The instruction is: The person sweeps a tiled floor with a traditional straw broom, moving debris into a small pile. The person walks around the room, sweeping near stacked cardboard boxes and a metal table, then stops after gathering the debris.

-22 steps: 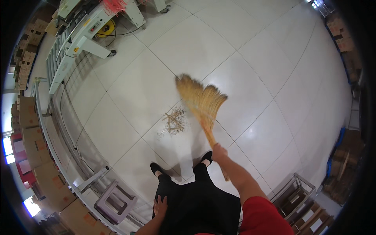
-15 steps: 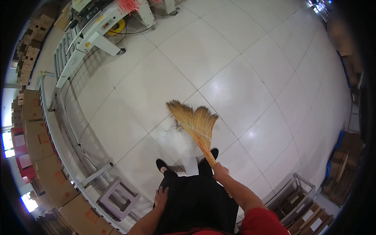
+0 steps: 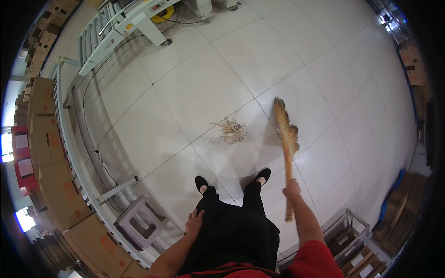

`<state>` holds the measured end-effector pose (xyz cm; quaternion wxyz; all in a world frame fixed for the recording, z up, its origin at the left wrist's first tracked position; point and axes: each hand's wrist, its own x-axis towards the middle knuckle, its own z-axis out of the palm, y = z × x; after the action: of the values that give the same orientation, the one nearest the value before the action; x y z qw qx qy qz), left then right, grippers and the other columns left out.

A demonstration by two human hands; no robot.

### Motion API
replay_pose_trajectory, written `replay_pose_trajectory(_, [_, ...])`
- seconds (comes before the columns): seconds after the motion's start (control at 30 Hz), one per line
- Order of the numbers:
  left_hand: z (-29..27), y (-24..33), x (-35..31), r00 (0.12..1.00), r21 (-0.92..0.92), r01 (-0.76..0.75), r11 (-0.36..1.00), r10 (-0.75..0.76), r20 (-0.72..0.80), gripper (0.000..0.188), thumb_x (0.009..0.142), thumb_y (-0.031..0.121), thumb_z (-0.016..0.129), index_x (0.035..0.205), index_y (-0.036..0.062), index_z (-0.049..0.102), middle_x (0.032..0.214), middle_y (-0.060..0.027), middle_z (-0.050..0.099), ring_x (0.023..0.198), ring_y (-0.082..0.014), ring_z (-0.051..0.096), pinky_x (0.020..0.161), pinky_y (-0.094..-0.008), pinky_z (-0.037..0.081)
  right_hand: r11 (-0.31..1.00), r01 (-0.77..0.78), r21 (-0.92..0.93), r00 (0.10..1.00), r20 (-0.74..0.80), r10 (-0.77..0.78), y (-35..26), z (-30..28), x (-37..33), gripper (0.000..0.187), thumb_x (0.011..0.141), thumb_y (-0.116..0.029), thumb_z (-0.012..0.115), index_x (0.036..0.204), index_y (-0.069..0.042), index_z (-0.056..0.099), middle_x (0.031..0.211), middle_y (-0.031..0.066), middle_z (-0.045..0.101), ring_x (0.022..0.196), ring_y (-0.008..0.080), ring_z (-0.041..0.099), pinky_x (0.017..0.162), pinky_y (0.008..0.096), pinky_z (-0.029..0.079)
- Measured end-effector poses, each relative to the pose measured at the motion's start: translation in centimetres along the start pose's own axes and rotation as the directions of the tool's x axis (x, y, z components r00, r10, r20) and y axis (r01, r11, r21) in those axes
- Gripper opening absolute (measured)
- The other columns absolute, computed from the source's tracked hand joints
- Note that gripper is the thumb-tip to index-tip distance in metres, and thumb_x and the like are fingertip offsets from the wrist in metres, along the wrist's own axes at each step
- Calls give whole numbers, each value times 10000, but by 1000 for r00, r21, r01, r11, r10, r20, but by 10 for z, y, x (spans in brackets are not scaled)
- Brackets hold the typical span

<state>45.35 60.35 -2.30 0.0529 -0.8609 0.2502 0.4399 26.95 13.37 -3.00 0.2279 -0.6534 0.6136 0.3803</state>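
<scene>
My right hand [image 3: 291,188] is wrapped round the handle of a straw broom [image 3: 289,134], off to the right of my feet. Its bristles are turned partly edge-on and point away from me. Whether they touch the floor I cannot tell. A small heap of straw bits and debris [image 3: 233,131] lies on the tiles ahead of my feet, left of the broom. My left hand [image 3: 194,221] rests flat on my left thigh over the black clothing, fingers apart, holding nothing.
Shiny pale tiles make up the floor [image 3: 204,88]. A roller conveyor machine [image 3: 134,23] stands far left with cables trailing below. Cartons [image 3: 65,185] line a metal rail at left, beside a plastic stool [image 3: 141,221]. A metal-framed rack [image 3: 350,231] stands near right; flattened cardboard [image 3: 405,204] lies beyond.
The broom has swung right, away from the debris, which now shows fully on the floor. My right hand moved right with it. My left hand stays on the thigh; the view has shifted.
</scene>
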Motion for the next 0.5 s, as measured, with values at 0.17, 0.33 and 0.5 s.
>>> replay_pose_trajectory(0.17, [-12,7,-10,1000,-14,-1,1000,1,-13,438,966,212,472,1382,349,459,1477,-91,406,1296,-382,455,893,-470,547,985,146,88,977,142,-157,-82,94,-50,612,663,-229,762,1146,34,494,1095,258,643,1035,399,646,877,447,557])
replay_pose_trajectory(0.33, [-16,5,-8,999,-51,-6,999,4,-39,419,969,230,475,1372,343,475,1465,-103,422,1296,-388,454,897,-479,543,949,307,65,926,208,-314,-81,77,-119,552,689,-243,741,1117,28,520,1040,241,665,991,414,652,873,468,544])
replay_pose_trajectory(0.5, [1,-4,-8,1000,-137,7,990,-6,8,409,973,241,472,1373,323,483,1462,-110,431,1301,-390,450,920,-488,524,962,213,-172,975,100,-198,-20,-11,-124,554,740,-219,655,1203,0,444,1019,250,655,962,408,657,837,493,539])
